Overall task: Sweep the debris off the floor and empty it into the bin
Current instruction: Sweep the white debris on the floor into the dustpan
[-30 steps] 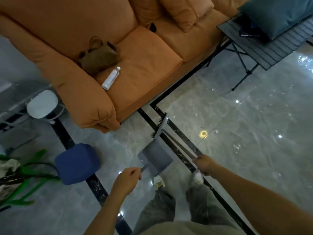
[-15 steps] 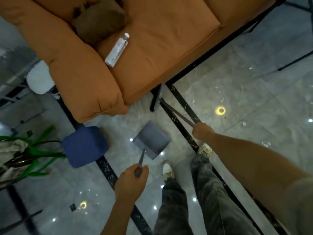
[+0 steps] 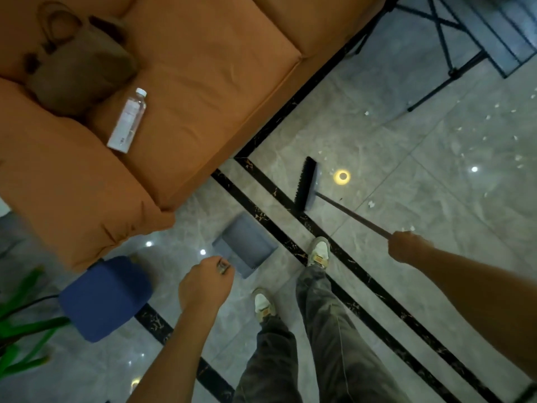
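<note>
Grey plastic is what the left hand (image 3: 207,282) holds: its fingers are curled tight round the short handle of the dustpan (image 3: 243,245), whose pan sits low at about 1 o'clock from that fist, close to the floor (whether it touches the tiles cannot be told); the right hand (image 3: 406,248) is wrapped shut round the thin dark stick of the broom (image 3: 307,184), and the stick runs out from the knuckles toward 10 o'clock to the black bristle head, which lies by the dark stripe in the floor (image 3: 436,158); the broom head is well apart from the dustpan, at about 1 o'clock from it; small white scraps of debris (image 3: 371,203) lie scattered on the glossy grey tiles, one just beside the stick at 3 o'clock from the bristles, more spread toward 1 and 2 o'clock under the folding table (image 3: 494,39); two feet in pale shoes stand between the hands; at 9 o'clock from the left hand sits a blue stool (image 3: 106,298), with green leaves beyond it at the frame's edge; an orange sofa (image 3: 203,82) fills the 11 o'clock quarter, with a clear bottle (image 3: 128,120) lying on its seat just beside a brown bag (image 3: 78,71).
</note>
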